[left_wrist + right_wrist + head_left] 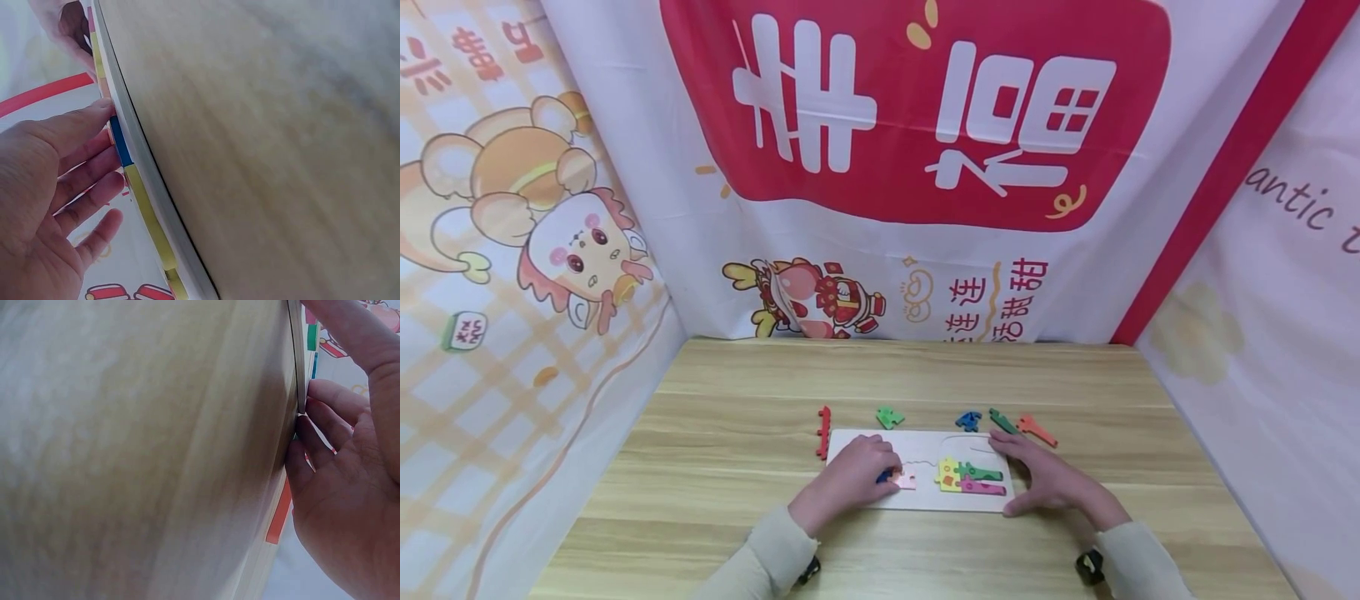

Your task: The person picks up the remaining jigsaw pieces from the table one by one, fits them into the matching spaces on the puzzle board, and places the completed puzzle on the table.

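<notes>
A white puzzle board (925, 501) lies flat on the wooden table. Over its left part, my left hand (861, 472) pinches a blue puzzle piece (122, 142) between thumb and fingertips, low against the board. Beside those fingers sits a pale pink piece (907, 482), partly covered. Spanning the board's right end, my right hand (1051, 473) holds it with the thumb at the near corner and fingers at the far edge. Yellow (949, 472), green (981, 472) and magenta (983, 488) pieces lie joined on the board near that hand. My left hand hides the board's left pieces from above.
Beyond the board lie loose pieces: a red strip (824, 432) at the left, a light green one (890, 417), a blue one (968, 420), a dark green one (1002, 421) and an orange-red one (1037, 430). Printed cloth (917, 283) walls the table's back and sides.
</notes>
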`<state>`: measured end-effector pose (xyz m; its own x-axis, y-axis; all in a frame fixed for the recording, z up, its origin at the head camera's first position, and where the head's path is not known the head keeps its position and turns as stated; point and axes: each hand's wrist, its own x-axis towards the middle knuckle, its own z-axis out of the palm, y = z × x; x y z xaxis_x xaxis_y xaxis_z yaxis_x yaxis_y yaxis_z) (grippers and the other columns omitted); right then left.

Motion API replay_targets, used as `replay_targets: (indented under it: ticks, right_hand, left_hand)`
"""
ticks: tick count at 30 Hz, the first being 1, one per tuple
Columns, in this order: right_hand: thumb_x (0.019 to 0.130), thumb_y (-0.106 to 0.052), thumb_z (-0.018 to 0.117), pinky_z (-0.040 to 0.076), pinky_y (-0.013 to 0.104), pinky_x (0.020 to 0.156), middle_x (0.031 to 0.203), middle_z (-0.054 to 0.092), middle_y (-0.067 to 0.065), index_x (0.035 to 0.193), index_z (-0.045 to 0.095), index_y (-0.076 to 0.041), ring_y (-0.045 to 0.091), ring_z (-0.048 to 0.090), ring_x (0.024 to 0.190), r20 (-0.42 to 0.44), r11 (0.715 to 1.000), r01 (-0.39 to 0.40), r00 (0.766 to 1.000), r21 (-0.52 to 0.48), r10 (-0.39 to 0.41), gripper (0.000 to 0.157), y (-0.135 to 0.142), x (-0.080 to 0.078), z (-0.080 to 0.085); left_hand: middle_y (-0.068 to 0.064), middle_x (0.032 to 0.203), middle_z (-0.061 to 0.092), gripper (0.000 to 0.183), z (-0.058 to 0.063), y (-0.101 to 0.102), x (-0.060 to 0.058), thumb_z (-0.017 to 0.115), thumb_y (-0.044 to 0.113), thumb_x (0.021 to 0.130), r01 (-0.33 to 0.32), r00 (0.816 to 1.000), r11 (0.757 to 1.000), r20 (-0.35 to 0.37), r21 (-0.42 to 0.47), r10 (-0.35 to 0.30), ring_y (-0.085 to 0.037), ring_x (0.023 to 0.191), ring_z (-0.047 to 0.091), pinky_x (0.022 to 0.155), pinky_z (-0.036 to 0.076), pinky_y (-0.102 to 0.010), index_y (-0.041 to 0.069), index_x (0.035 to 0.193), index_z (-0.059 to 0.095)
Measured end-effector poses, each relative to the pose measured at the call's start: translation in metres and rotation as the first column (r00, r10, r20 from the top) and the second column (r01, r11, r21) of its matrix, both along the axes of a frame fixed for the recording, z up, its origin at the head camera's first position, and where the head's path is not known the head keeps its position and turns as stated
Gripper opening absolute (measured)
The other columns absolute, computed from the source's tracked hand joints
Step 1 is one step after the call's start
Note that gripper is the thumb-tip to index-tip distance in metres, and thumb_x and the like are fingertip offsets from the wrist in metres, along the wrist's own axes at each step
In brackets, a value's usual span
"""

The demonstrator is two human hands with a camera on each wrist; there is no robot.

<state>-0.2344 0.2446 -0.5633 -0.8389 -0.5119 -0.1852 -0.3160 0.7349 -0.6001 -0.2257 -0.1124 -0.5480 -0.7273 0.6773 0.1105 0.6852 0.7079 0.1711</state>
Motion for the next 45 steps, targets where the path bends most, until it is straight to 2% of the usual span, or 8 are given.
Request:
replay_targets:
  ticks: [8,22,35,41,45]
  right_hand:
    - [0.061,-0.055,0.083,0.023,0.064,0.109,0.159,0.022,-0.003,0.148,0.036,-0.026,0.035,0.017,0.145,-0.003,1.000,0.002,1.000,0.003,-0.002,0.103,-0.001,0.000,0.000]
    - [0.061,-0.056,0.083,0.023,0.064,0.109,0.159,0.022,-0.004,0.148,0.036,-0.027,0.035,0.017,0.145,-0.003,1.000,0.007,1.000,0.008,-0.007,0.103,-0.001,0.001,-0.001]
    - [0.061,-0.056,0.083,0.023,0.064,0.109,0.158,0.023,-0.004,0.148,0.036,-0.026,0.035,0.018,0.144,-0.010,1.000,0.006,1.000,0.000,-0.006,0.104,-0.002,0.002,0.001]
    - [0.060,-0.058,0.082,0.023,0.063,0.109,0.158,0.023,-0.005,0.148,0.037,-0.027,0.034,0.018,0.144,-0.010,1.000,0.008,1.000,0.005,-0.008,0.104,-0.002,0.001,0.000]
    - [0.060,-0.057,0.083,0.023,0.063,0.110,0.158,0.023,-0.005,0.148,0.037,-0.026,0.034,0.018,0.144,-0.007,1.000,0.010,1.000,0.001,-0.010,0.103,-0.001,0.001,0.000]
  left_hand:
    - [0.010,0.091,0.066,0.019,0.000,-0.002,0.001,0.074,0.037,0.083,-0.008,1.000,1.000,0.016,-0.005,0.008,-0.008,0.083,0.053,0.080,0.046,-0.030,0.023,0.096,0.072]
    - [0.009,0.100,0.064,0.029,0.001,-0.004,0.005,0.071,0.040,0.085,-0.023,0.997,0.998,0.067,-0.058,0.026,-0.009,0.090,0.054,0.086,0.048,-0.032,0.025,0.110,0.071]
    - [0.010,0.104,0.064,0.031,0.003,-0.009,0.004,0.071,0.039,0.085,-0.007,0.998,0.999,0.067,-0.033,0.009,-0.009,0.094,0.056,0.089,0.048,-0.033,0.025,0.112,0.070]
    - [0.008,0.108,0.065,0.032,0.007,-0.015,0.002,0.070,0.038,0.086,-0.023,0.998,1.000,0.056,-0.007,0.023,-0.012,0.100,0.057,0.092,0.048,-0.037,0.025,0.115,0.069]
    - [0.006,0.117,0.064,0.039,0.010,-0.022,0.001,0.069,0.042,0.086,-0.053,0.997,0.999,0.056,-0.005,0.054,-0.015,0.109,0.057,0.095,0.047,-0.040,0.025,0.121,0.066]
